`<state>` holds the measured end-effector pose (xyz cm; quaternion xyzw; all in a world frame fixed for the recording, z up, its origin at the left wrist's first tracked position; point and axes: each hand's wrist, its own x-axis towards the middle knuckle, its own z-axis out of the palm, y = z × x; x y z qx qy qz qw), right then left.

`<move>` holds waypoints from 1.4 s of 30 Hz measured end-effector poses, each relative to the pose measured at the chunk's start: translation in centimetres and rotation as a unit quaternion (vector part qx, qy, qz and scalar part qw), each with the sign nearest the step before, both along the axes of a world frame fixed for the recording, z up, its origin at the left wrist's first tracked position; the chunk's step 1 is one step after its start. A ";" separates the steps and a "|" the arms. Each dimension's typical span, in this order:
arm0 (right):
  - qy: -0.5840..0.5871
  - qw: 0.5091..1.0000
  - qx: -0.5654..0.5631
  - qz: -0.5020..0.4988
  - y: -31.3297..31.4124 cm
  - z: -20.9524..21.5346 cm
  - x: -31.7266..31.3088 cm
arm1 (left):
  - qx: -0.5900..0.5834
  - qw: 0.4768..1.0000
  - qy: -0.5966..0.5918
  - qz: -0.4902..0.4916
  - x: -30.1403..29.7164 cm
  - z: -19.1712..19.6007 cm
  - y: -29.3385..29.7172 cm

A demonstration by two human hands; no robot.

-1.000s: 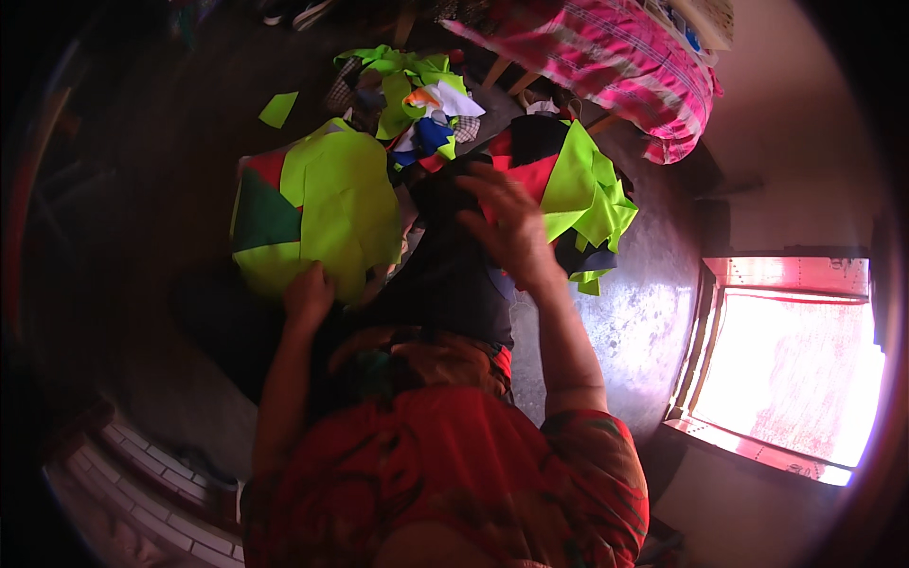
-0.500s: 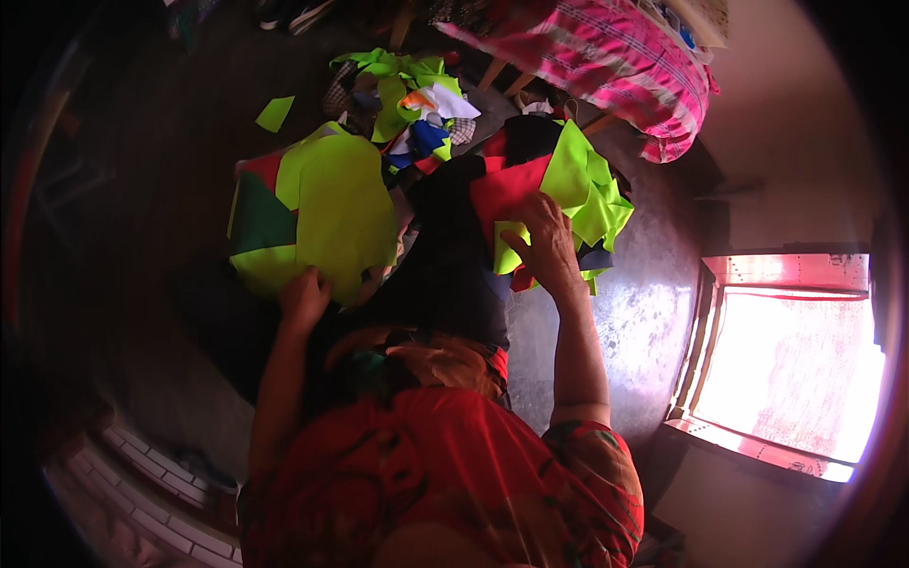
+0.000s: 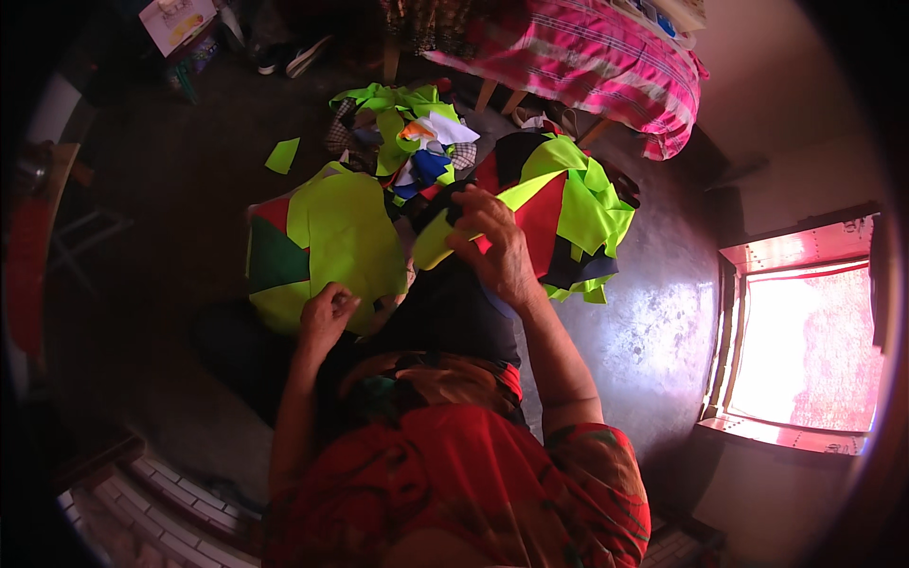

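Observation:
My right hand point(image 3: 497, 251) is pinching a yellow-green fabric piece point(image 3: 434, 241), lifted over my dark-clad lap. Part of that piece is hidden behind the fingers. On my left leg lies a patchwork cloth point(image 3: 355, 232) of yellow-green, dark green and red sections. Over its near edge, my left hand point(image 3: 327, 317) is closed with the fingers curled; I cannot make out what is in them. Beside my right hand, on my right leg, rests a pile of yellow-green cut pieces point(image 3: 587, 213) with a red piece point(image 3: 543, 227) and dark ones.
A heap of mixed scraps point(image 3: 407, 142) lies on the floor ahead, with a single green scrap point(image 3: 282, 155) to its left. Shoes point(image 3: 308, 57) lie farther off. A pink checked cloth point(image 3: 597, 66) covers a wooden-legged bed or table. At right is a bright curtained window point(image 3: 805, 346).
My right hand has moved left from the pile, carrying a yellow-green piece off it. My left hand's fingers have drawn back from the patchwork cloth's near edge. The view has shifted slightly.

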<state>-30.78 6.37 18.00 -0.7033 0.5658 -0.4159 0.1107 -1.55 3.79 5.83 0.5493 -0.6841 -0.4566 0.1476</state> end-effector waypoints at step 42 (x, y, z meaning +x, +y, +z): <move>0.202 0.969 0.029 -0.138 2.1 -6.0 -1.6 | -0.028 0.865 0.502 0.010 6.9 10.1 -1.7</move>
